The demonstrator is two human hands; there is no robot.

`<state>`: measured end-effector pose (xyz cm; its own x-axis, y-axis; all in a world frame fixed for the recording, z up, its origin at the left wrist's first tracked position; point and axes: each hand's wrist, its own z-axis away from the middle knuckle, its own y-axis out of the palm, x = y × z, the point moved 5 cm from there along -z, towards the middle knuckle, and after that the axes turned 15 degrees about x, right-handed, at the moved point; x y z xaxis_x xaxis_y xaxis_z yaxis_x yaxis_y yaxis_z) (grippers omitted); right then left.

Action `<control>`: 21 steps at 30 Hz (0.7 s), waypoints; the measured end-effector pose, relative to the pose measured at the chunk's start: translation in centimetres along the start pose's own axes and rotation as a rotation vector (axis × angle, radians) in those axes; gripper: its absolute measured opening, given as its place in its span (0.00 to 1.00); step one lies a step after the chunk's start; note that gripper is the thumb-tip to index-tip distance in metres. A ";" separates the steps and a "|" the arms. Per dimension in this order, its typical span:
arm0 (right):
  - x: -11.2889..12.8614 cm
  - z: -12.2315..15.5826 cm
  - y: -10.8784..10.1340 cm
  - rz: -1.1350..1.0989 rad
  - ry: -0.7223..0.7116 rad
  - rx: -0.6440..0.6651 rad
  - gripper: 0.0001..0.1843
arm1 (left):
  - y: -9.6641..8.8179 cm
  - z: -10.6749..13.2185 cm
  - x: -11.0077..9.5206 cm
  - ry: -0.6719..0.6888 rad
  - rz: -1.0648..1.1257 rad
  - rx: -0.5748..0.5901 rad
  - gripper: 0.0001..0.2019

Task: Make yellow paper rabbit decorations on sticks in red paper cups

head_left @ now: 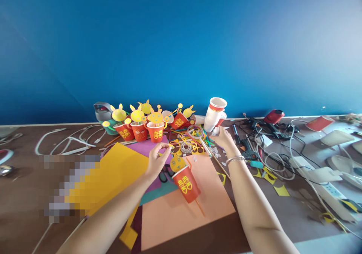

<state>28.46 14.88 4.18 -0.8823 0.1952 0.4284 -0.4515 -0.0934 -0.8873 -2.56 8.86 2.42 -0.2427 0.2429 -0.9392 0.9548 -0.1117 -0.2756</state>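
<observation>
My left hand point(160, 159) is closed in a pinch above the papers, with a small yellow piece point(171, 147) at its fingertips. Farther right, my right hand point(223, 139) closes its fingers round a small white object point(216, 131), mostly covered and hard to name. Between my forearms a red paper cup point(186, 184) with gold lettering lies tilted on a peach paper sheet point(181, 218). A round yellow paper face point(178, 163) pokes out of its mouth, and an orange straw point(200, 208) sticks out below. Dark-handled scissors point(163, 176) lie partly hidden beside the cup.
Several red cups point(156, 134) with yellow animal faces stand along the blue wall. Stacked white cups point(215, 114) rise behind my right hand. Yellow paper point(118, 171) covers the left; cables, glue guns point(249, 148) and a power strip point(325, 190) crowd the right.
</observation>
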 end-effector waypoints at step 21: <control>13.6 8.6 5.0 -0.043 -0.749 0.196 0.15 | -0.8 0.3 0.3 0.020 0.069 -0.167 0.11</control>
<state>13.11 8.67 7.04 -0.6866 -0.5030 0.5250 -0.4416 -0.2851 -0.8507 -3.44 8.71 2.26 -0.1737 0.2599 -0.9499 0.9847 0.0321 -0.1712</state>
